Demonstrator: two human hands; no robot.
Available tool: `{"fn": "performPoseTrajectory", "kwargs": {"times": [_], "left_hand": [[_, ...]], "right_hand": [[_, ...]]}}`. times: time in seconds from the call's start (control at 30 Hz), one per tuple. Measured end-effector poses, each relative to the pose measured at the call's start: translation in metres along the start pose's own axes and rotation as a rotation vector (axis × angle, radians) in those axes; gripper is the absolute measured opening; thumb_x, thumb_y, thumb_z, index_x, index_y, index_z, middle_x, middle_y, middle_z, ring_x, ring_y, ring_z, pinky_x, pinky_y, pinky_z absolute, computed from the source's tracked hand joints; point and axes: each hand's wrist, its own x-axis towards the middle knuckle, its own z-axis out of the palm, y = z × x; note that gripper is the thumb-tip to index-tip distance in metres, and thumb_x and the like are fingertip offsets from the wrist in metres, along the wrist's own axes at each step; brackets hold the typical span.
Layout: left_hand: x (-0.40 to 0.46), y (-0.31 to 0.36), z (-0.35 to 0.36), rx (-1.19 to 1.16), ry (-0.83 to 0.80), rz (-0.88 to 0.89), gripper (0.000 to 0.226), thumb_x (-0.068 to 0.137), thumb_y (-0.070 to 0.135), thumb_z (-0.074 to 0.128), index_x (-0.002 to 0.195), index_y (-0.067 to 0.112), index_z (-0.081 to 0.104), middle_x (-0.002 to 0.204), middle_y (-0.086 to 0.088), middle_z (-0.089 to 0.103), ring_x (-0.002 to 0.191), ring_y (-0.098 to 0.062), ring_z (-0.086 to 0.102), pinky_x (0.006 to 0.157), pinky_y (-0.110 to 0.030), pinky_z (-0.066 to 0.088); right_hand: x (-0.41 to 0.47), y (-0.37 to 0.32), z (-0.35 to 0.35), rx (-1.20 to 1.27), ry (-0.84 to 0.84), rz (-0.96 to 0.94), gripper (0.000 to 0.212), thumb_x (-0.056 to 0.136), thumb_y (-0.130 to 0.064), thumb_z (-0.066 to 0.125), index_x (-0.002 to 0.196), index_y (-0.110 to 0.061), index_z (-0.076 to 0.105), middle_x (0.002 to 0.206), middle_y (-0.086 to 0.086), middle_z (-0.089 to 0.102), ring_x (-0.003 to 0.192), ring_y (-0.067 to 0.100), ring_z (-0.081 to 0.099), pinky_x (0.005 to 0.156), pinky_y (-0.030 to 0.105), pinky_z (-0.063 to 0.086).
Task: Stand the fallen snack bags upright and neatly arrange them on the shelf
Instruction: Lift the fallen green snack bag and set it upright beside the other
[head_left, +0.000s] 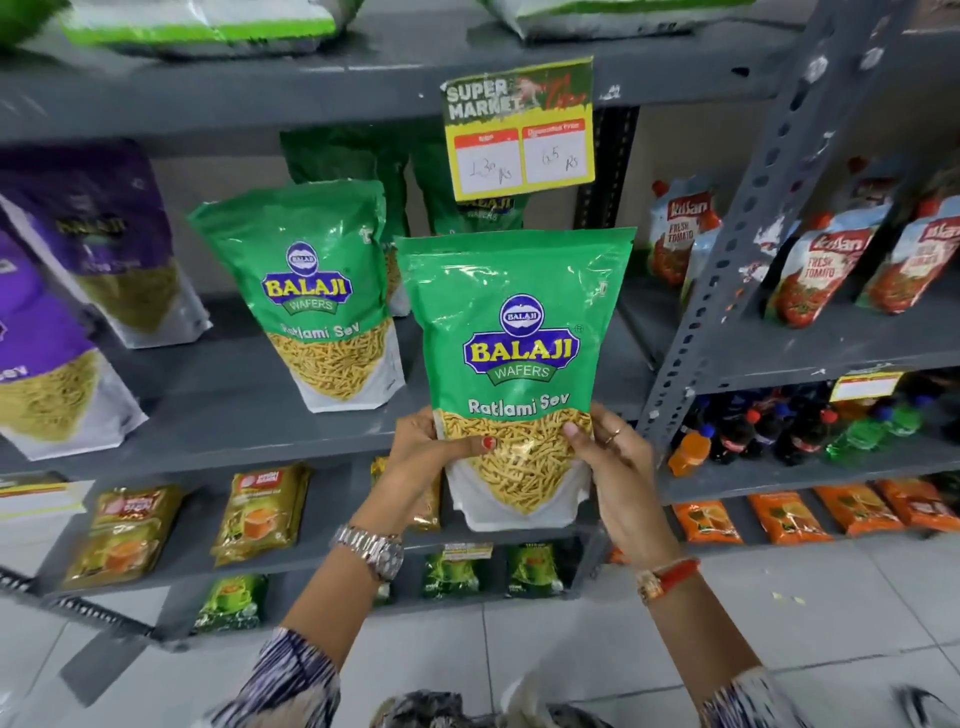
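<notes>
Head view: I held green sev bag (514, 364), centre frame.
Left hand (431, 447): closed on its lower edge.
Right hand (613, 452): likewise.
Advice: seat base flat beside standing bag (311, 296).

A green Balaji Ratlami Sev bag (514, 364) is held upright in front of the grey shelf (249, 415). A second matching bag (317, 296) stands upright on the shelf to its left.

Only 1 view is given, from a wide-angle camera on the person's head. It faces forward and slightly down, close to the grey shelf (322, 431), whose boards bend toward the edges. Both forearms enter from the bottom, and floor tiles (779, 613) show below.
</notes>
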Motion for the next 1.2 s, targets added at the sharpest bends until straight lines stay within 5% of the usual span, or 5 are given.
{"fn": "performPoseTrajectory", "kwargs": {"times": [0.33, 0.53, 0.73, 1.0, 1.2], "left_hand": [[0.094, 0.030, -0.014, 0.141, 0.105, 0.210, 0.043, 0.067, -0.010, 0.071, 0.109, -0.005, 0.059, 0.114, -0.019, 0.066, 0.097, -0.024, 0.065, 0.077, -0.022, 0.055], [0.117, 0.023, -0.028, 0.136, 0.165, 0.178, 0.038, 0.073, -0.009, 0.067, 0.109, -0.007, 0.055, 0.114, -0.018, 0.064, 0.104, -0.029, 0.060, 0.082, -0.030, 0.053], [0.126, 0.025, -0.036, 0.129, 0.147, 0.176, 0.033, 0.072, -0.004, 0.069, 0.101, 0.006, 0.057, 0.112, -0.016, 0.065, 0.111, -0.031, 0.059, 0.094, -0.039, 0.049], [0.110, 0.000, -0.036, 0.198, 0.159, 0.173, 0.086, 0.071, 0.048, 0.068, 0.143, 0.024, 0.027, 0.148, 0.002, 0.038, 0.134, -0.017, 0.036, 0.113, -0.040, 0.029], [0.107, -0.001, -0.020, 0.040, 0.069, 0.118, 0.056, 0.096, 0.035, 0.036, 0.146, 0.031, 0.011, 0.146, 0.012, 0.028, 0.129, -0.004, 0.027, 0.108, -0.028, 0.021]], "right_hand": [[0.108, 0.005, 0.039, -0.067, -0.025, -0.107, 0.029, 0.086, -0.006, 0.059, 0.113, -0.014, 0.060, 0.113, 0.011, 0.067, 0.110, 0.025, 0.061, 0.101, 0.042, 0.046], [0.135, 0.018, 0.058, -0.096, -0.027, -0.087, 0.031, 0.089, -0.003, 0.055, 0.119, -0.011, 0.053, 0.114, 0.008, 0.064, 0.095, -0.001, 0.066, 0.083, 0.017, 0.052], [0.146, 0.024, 0.066, -0.093, -0.013, -0.073, 0.037, 0.090, -0.005, 0.054, 0.127, -0.001, 0.050, 0.121, 0.018, 0.062, 0.111, 0.027, 0.059, 0.100, 0.043, 0.047], [0.148, 0.027, 0.067, 0.003, 0.019, -0.054, 0.042, 0.087, 0.000, 0.056, 0.124, -0.018, 0.047, 0.113, -0.002, 0.061, 0.103, 0.009, 0.060, 0.083, 0.018, 0.054], [0.142, 0.042, 0.067, -0.029, 0.007, -0.025, 0.047, 0.088, -0.012, 0.059, 0.133, -0.016, 0.044, 0.114, -0.006, 0.063, 0.105, 0.007, 0.060, 0.075, 0.011, 0.051]]}}
